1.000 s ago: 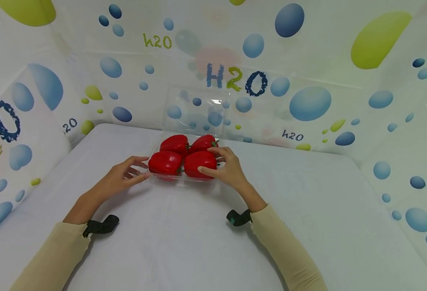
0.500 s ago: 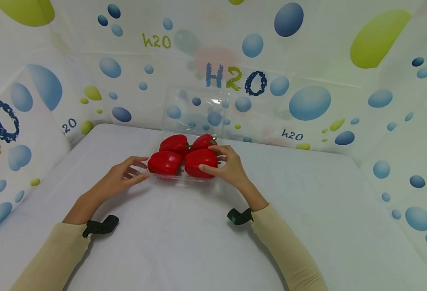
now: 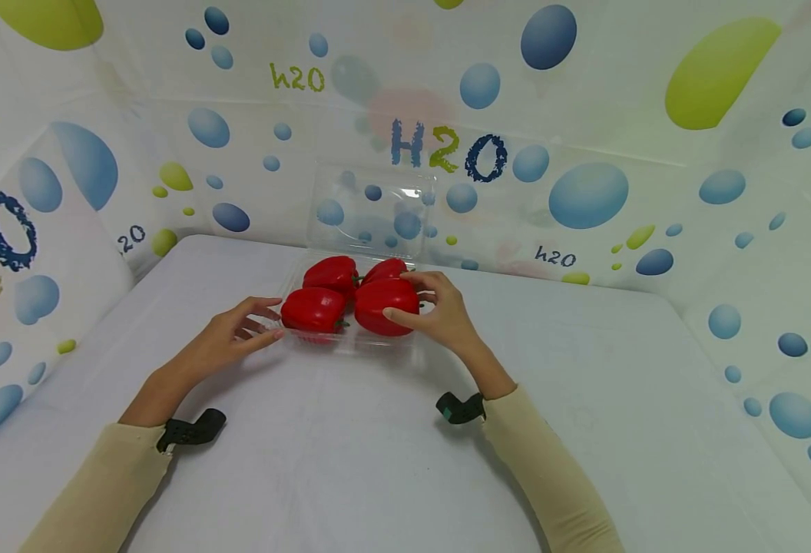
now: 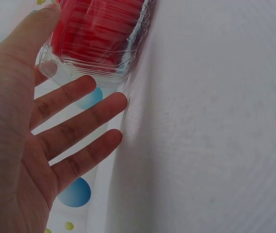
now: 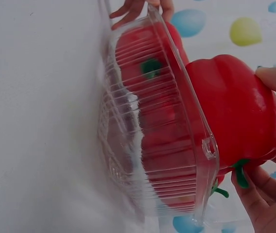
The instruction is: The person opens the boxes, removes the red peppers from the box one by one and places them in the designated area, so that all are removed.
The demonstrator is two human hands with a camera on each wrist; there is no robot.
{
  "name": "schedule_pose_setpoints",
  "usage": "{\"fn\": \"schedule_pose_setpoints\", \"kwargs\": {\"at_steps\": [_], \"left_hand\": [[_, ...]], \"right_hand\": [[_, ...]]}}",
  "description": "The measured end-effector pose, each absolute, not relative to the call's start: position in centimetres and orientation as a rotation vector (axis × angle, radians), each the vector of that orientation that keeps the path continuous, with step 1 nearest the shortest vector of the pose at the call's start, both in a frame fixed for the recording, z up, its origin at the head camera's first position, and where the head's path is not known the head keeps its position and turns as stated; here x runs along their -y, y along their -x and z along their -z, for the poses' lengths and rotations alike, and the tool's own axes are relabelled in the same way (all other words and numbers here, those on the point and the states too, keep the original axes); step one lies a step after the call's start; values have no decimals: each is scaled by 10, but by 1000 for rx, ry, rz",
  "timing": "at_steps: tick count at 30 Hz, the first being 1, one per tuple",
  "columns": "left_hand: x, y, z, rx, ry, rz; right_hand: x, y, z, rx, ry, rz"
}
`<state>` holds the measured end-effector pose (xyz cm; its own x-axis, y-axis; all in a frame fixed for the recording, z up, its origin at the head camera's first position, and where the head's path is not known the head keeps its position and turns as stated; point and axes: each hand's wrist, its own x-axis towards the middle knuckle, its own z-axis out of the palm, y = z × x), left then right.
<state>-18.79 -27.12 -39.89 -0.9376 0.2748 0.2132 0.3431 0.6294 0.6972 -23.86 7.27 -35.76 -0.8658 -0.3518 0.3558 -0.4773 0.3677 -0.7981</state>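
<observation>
A clear plastic container [image 3: 347, 343] holds red bell peppers. My right hand [image 3: 448, 313] grips the front right bell pepper [image 3: 372, 301] between thumb and fingers. In the right wrist view this bell pepper [image 5: 228, 109] is raised above the container's rim, its green stem toward the fingers. Inside the container lie the front left bell pepper [image 3: 312, 309], the back left one [image 3: 329, 273] and the partly hidden back right one [image 3: 383, 269]. My left hand [image 3: 229, 332] is at the container's left side, fingers spread and mostly straight, thumb and index at its rim [image 4: 87, 65].
The container's clear lid [image 3: 371, 211] stands raised at the back, against the patterned backdrop [image 3: 585, 107]. White cloth covers the table [image 3: 350, 461]. A black wrist device [image 3: 194, 428] sits at the left cuff and another [image 3: 459, 408] at the right.
The front right bell pepper has risen and shifted slightly right in my right hand, covering more of the back right one. My left hand has stayed in place.
</observation>
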Motion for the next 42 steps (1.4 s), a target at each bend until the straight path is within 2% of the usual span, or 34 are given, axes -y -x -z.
{"fn": "schedule_pose_setpoints", "kwargs": {"at_steps": [42], "left_hand": [[271,189,402,2782,501,1211]], "right_hand": [[-108,252,344,2444,-635,-1515]]}}
